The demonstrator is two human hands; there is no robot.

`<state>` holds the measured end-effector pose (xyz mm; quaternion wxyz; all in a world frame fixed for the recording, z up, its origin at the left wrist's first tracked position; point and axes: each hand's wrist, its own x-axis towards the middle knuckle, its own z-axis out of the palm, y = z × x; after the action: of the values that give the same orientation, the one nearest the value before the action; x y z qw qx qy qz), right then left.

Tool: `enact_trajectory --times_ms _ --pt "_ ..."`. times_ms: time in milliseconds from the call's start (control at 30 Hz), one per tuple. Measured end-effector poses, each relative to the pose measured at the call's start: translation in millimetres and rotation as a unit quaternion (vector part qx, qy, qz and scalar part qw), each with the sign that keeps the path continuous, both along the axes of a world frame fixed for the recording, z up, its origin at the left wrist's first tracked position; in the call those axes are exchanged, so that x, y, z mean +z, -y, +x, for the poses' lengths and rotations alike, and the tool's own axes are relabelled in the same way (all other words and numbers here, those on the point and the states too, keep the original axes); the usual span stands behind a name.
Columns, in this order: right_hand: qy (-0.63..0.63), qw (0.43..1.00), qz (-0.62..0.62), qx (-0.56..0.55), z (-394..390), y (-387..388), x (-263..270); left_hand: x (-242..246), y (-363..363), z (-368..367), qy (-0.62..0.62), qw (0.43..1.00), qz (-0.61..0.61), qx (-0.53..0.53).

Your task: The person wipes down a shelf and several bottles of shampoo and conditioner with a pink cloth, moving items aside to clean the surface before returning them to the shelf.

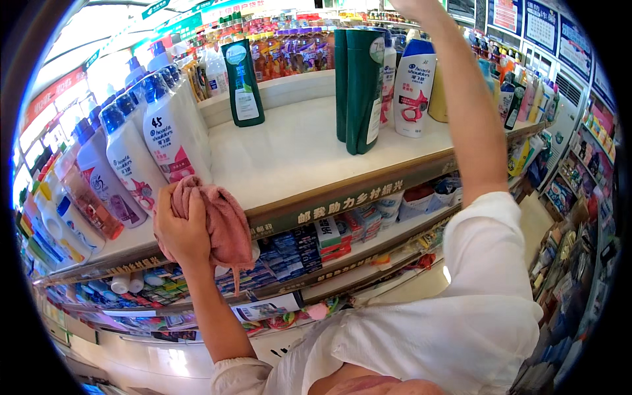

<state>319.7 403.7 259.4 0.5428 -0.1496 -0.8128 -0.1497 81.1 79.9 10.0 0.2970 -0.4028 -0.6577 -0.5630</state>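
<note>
My left hand (180,234) grips a folded pink cloth (224,222) at the front edge of the top shelf (276,177). Beside it stand white Head & Shoulders pump bottles (165,131) with blue tops. My right arm stretches up across the right side, and the part of my right hand (412,6) that shows is cut by the upper rim, so its fingers are hidden. Below that arm are a white shampoo bottle with a blue cap (414,91) and dark green bottles (363,94) standing close together. A single dark green bottle (243,84) stands near the shelf's back ledge.
Lower shelves carry boxed goods (291,256) and small packets. More bottles (94,173) crowd the left end, and others (531,101) line the right. Bottled drinks (296,49) fill the background. Packed shelving (568,266) runs along the right side, beyond the aisle floor (528,227).
</note>
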Motion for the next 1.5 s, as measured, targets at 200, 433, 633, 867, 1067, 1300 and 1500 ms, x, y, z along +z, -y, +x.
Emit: enact_trajectory --times_ms 200,433,633,867,1067,1300,1500 --pt "0.340 0.895 -0.273 -0.090 16 -45 -24 -1 2 -1 0.030 0.999 0.007 -0.020" --pt "0.276 0.906 -0.280 -0.159 -15 -56 -32 -5 2 -7 0.014 0.999 0.020 -0.021" --pt "0.277 0.891 -0.344 -0.110 -7 -57 -24 -3 4 -5 0.008 1.000 0.015 -0.006" --pt "0.279 0.915 -0.259 -0.132 18 -109 40 -4 -3 -4 0.030 0.999 0.010 -0.007" --pt "-0.006 0.998 -0.005 -0.061 31 -5 129 -5 2 -3 0.062 0.995 0.070 -0.045" --pt "-0.069 0.943 -0.061 0.319 18 85 103 11 36 55 0.424 0.729 0.366 -0.393" --pt "-0.011 0.892 -0.200 0.406 -21 160 -16 -9 38 125 0.259 0.875 0.166 -0.374"
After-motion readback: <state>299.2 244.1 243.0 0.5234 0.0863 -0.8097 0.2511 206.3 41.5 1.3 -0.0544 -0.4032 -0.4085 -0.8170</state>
